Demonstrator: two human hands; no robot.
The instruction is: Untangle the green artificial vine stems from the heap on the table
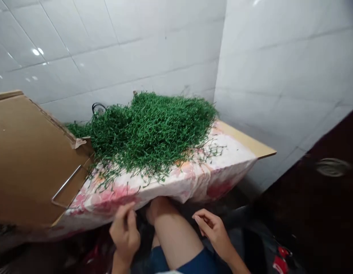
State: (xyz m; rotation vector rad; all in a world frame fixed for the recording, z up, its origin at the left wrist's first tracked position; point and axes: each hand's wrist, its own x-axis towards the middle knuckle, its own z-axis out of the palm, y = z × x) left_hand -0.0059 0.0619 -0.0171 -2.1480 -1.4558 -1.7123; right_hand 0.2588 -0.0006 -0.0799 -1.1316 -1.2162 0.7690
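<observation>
A large heap of thin green curly strands [162, 129] lies on a table covered with a pink and white floral cloth [167, 182]. Near the cloth's front edge, left of the bare legs, is my left hand [125, 232], its thumb and fingers drawn together; whether something small is between them cannot be made out. My right hand [212, 230] hovers to the right of the legs, below the table edge, with its fingers curled and fingertips pinched together. Anything held there is too small to see.
A big cardboard box [34, 163] stands at the left, with a bent metal wire [65, 184] by its side. A bare board end [247, 140] sticks out at the table's right. Tiled walls [165, 49] rise behind. Something red [282, 260] lies low at the right.
</observation>
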